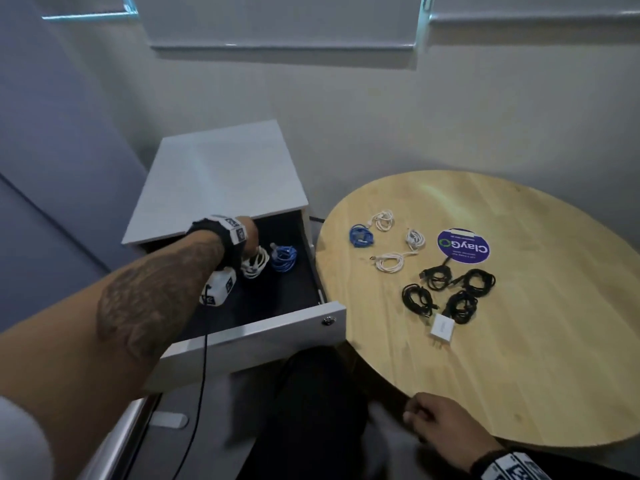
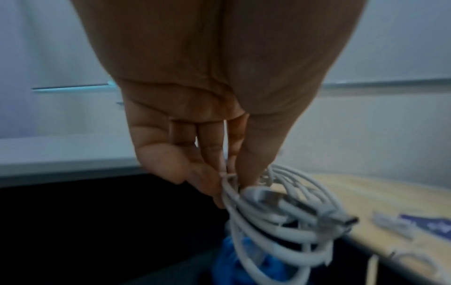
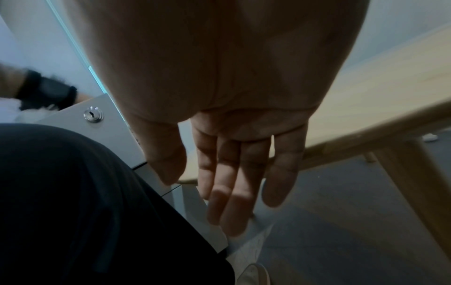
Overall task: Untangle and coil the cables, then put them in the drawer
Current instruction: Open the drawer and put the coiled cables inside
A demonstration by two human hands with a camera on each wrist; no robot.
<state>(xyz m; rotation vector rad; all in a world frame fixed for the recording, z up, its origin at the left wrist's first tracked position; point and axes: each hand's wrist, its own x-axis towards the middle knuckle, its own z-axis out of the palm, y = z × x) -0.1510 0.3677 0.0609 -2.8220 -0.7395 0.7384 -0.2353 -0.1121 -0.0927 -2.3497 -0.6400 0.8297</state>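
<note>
My left hand (image 1: 250,250) reaches into the open drawer (image 1: 270,330) and pinches a coiled white cable (image 1: 255,265) between thumb and fingers (image 2: 234,173); the coil (image 2: 280,221) hangs just above the drawer's dark floor. A coiled blue cable (image 1: 284,258) lies in the drawer beside it, seen below the white coil (image 2: 234,256). On the round wooden table (image 1: 519,358) lie another blue coil (image 1: 361,235), three white coils (image 1: 384,220) and several black coils (image 1: 450,292). My right hand (image 1: 433,417) hangs at the table's near edge with relaxed fingers (image 3: 234,192), holding nothing.
A white charger block (image 1: 442,329) and a round purple sticker (image 1: 463,247) lie on the table. The drawer front carries a lock (image 1: 328,320). The white cabinet top (image 1: 221,178) overhangs the drawer's back. My dark-trousered knee (image 3: 73,192) sits below the drawer.
</note>
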